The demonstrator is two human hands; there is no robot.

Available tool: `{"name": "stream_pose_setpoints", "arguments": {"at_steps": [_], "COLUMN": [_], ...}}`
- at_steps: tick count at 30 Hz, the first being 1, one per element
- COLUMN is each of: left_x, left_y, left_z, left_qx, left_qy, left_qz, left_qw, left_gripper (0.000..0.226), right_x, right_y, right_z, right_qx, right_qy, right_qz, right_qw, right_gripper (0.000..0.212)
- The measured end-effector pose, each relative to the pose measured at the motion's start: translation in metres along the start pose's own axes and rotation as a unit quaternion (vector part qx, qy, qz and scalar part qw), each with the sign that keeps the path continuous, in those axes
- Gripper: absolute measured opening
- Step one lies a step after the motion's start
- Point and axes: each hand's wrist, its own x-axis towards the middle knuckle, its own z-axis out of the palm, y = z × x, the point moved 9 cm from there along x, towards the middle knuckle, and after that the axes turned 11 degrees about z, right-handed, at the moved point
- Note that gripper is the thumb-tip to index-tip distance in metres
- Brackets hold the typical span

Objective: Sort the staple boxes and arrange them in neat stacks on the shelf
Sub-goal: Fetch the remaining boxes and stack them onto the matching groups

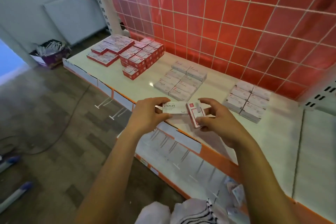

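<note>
On the shelf (112, 76), red stacks (127, 52) and two white blocks (180, 82) look sorted. Our left hand (147, 112) pinches a white box (171, 108), our right hand (216, 120) a red box (195, 114); both await placing.

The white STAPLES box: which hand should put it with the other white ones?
Left. The left hand grips the white STAPLES box, and the white STAPLES pile lies just ahead of it. The right hand is busy holding the red box.
</note>
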Motion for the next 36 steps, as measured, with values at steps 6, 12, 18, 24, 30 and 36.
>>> {"name": "stream_pose_setpoints", "arguments": {"at_steps": [6,12,18,24,30,36], "left_x": [0.023,0.064,0.11,0.131,0.133,0.128], "left_y": [-0.03,-0.066,-0.085,-0.1,-0.088,-0.08], "left_z": [-0.005,-0.021,-0.033,-0.03,-0.025,-0.022], "left_qx": [-0.027,-0.057,-0.104,-0.243,-0.338,-0.382], "left_qy": [-0.024,-0.059,-0.15,-0.194,-0.22,-0.231], "left_qz": [-0.009,0.012,0.065,0.077,0.127,0.108], "left_qw": [0.999,0.997,0.981,0.947,0.906,0.888], "left_gripper": [0.045,0.047,0.037,0.038,0.027,0.039], "right_x": [0.023,0.056,0.077,0.081,0.08,0.071], "right_y": [-0.009,-0.019,-0.034,-0.048,-0.052,-0.048], "right_z": [0.017,0.025,0.051,0.077,0.09,0.084], "right_qx": [0.043,0.142,0.183,0.242,0.22,0.205], "right_qy": [-0.029,0.045,0.114,0.159,0.247,0.298], "right_qz": [0.017,0.042,0.033,0.021,0.02,0.016], "right_qw": [0.999,0.988,0.976,0.957,0.943,0.932], "right_gripper": [0.056,0.042,0.042,0.041,0.029,0.021]}}
